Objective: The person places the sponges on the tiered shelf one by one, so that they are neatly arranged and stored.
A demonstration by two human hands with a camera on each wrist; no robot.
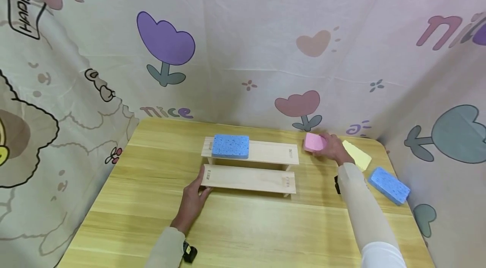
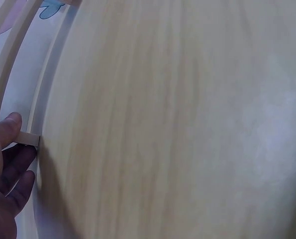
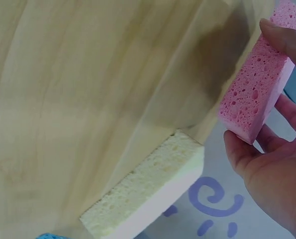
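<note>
Off the right end of two low wooden stands, my right hand [image 1: 332,150] holds a pink sponge [image 1: 313,142]. Thumb and fingertips grip its edges in the right wrist view, where the sponge [image 3: 252,89] appears lifted off the tabletop. My left hand [image 1: 193,204] is at the left end of the front wooden stand [image 1: 248,178], its thumb and fingers pinching the stand's end support [image 2: 28,139] in the left wrist view. Behind it, the rear wooden stand [image 1: 269,152] carries a blue sponge [image 1: 230,146] on its left part.
A pale yellow sponge [image 1: 357,156] lies to the right of my right hand. Another blue sponge [image 1: 389,185] rests near the right edge of the wooden table [image 1: 152,166]. A printed cloth [image 1: 235,40] hangs behind the table and along both sides.
</note>
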